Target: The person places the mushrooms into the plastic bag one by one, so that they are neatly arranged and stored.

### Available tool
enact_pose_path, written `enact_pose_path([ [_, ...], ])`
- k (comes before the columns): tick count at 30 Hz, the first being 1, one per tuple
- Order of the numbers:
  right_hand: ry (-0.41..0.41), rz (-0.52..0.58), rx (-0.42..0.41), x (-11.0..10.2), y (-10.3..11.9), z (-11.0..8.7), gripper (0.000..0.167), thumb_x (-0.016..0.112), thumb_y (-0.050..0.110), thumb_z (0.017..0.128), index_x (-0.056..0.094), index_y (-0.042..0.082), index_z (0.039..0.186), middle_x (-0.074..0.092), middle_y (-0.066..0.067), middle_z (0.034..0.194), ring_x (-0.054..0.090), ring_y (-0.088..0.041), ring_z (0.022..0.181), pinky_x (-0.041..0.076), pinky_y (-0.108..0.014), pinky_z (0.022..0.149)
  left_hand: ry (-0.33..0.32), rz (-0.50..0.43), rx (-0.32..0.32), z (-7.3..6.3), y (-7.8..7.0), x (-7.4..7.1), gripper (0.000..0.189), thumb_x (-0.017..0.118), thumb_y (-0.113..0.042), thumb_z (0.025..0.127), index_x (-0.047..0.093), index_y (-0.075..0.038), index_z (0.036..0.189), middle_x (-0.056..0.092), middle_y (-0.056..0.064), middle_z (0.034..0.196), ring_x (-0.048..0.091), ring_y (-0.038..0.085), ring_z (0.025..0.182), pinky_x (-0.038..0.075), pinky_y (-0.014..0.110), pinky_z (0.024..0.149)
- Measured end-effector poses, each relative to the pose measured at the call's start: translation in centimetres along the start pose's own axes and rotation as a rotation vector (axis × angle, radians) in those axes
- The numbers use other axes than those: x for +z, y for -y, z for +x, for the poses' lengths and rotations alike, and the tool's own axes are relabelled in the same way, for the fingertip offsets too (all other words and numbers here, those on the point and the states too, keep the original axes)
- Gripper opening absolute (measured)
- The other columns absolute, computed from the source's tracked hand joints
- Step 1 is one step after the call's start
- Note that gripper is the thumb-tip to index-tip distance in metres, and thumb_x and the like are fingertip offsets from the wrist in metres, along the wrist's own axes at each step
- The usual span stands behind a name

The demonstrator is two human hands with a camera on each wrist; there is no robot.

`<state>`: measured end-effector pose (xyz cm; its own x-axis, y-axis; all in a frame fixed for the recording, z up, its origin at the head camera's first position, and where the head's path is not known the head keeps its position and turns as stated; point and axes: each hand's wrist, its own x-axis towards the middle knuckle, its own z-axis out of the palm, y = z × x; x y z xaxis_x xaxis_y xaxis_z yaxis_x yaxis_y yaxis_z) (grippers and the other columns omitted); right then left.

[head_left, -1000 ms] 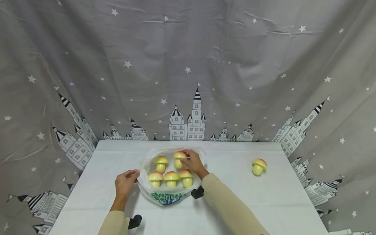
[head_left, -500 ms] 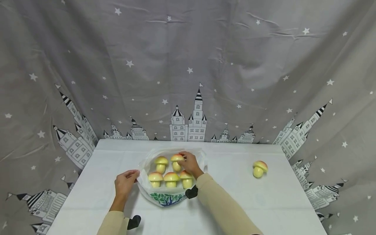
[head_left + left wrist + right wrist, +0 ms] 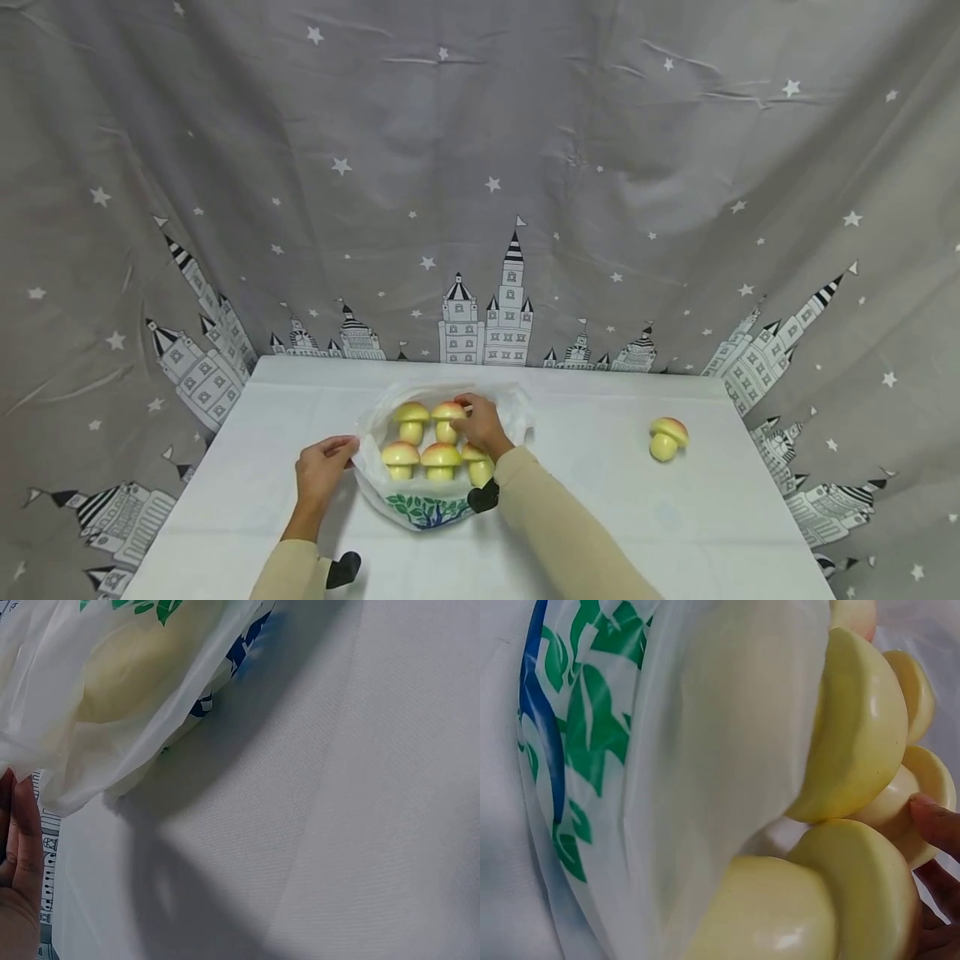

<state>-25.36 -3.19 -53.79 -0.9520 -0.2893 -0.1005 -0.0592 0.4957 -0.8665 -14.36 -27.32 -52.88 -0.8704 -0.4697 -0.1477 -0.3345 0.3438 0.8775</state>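
A white plastic bag (image 3: 367, 475) with a green-and-blue tree print lies spread on the table, its mouth gaping. Inside sit several yellow toy mushrooms (image 3: 439, 457) with reddish tops, arranged in two rows. My left hand (image 3: 321, 475) pinches the bag's left rim between thumb and fingers; in the left wrist view that hand (image 3: 19, 855) shows only at the edge. My right hand (image 3: 483, 427) reaches over the bag and grips the back-right mushroom (image 3: 446, 427), thumb by its stem. The right wrist view shows the thumb (image 3: 936, 825) against that mushroom. My right wrist partly covers the front-right mushroom (image 3: 480, 473).
One more toy mushroom (image 3: 667, 438) lies tilted on the white table (image 3: 600, 483), well to the right of the bag. Behind the table hangs a grey curtain (image 3: 375, 167) with stars and castles.
My right hand has moved left and slightly down with the mushroom it grips, bringing it closer to the back-left one. My left hand has stayed on the bag rim. The head view has shifted slightly.
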Motion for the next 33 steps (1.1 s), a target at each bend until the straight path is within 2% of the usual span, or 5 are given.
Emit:
enact_pose_path([
  [6, 0.005, -0.039, 0.022, 0.1, 0.0, 0.1, 0.045, 0.075, 0.001, 0.078, 0.062, 0.001, 0.121, 0.063, -0.014, 0.116, 0.061, -0.027, 0.098, 0.052, -0.034, 0.078, 0.002, 0.012, 0.002, 0.0, -0.1, 0.0, 0.030, 0.063, -0.020, 0.092, 0.068, 0.007, 0.107, 0.072, 0.015, 0.090, 0.063, 0.007, 0.065, 0.046, 0.015, 0.061],
  [11, 0.020, -0.051, 0.025, -0.5, 0.1, 0.0, 0.048, 0.076, 0.004, 0.078, 0.060, 0.003, 0.123, 0.061, -0.015, 0.119, 0.059, -0.031, 0.104, 0.050, -0.040, 0.085, 0.006, 0.015, 0.001, 0.0, -0.2, -0.1, 0.031, 0.064, -0.021, 0.092, 0.068, 0.006, 0.107, 0.072, 0.015, 0.090, 0.063, 0.007, 0.064, 0.045, 0.016, 0.062],
  [17, 0.030, -0.009, 0.009, -1.1, 0.3, -0.6, 0.047, 0.077, 0.005, 0.078, 0.062, 0.002, 0.121, 0.061, -0.016, 0.120, 0.058, -0.035, 0.108, 0.049, -0.043, 0.088, 0.009, 0.019, -0.010, -0.1, -0.2, -0.1, 0.032, 0.064, -0.022, 0.092, 0.068, 0.006, 0.108, 0.072, 0.014, 0.090, 0.063, 0.006, 0.065, 0.045, 0.016, 0.062],
  [23, 0.000, 0.014, -0.040, -1.9, -0.4, -0.8, 0.047, 0.077, 0.004, 0.075, 0.062, 0.002, 0.120, 0.062, -0.017, 0.119, 0.060, -0.036, 0.106, 0.050, -0.041, 0.088, 0.002, 0.009, 0.001, -0.1, -0.4, 0.0, 0.032, 0.064, -0.023, 0.093, 0.068, 0.005, 0.108, 0.073, 0.013, 0.090, 0.063, 0.007, 0.065, 0.045, 0.015, 0.063],
  [33, 0.012, 0.106, -0.049, -3.6, -0.5, -2.2, 0.045, 0.074, 0.005, 0.082, 0.059, -0.002, 0.124, 0.058, -0.022, 0.126, 0.057, -0.039, 0.113, 0.049, -0.043, 0.090, -0.006, 0.020, -0.011, -0.2, -0.1, 0.1, 0.031, 0.063, -0.021, 0.093, 0.068, 0.006, 0.108, 0.072, 0.015, 0.092, 0.064, 0.010, 0.067, 0.045, 0.015, 0.062],
])
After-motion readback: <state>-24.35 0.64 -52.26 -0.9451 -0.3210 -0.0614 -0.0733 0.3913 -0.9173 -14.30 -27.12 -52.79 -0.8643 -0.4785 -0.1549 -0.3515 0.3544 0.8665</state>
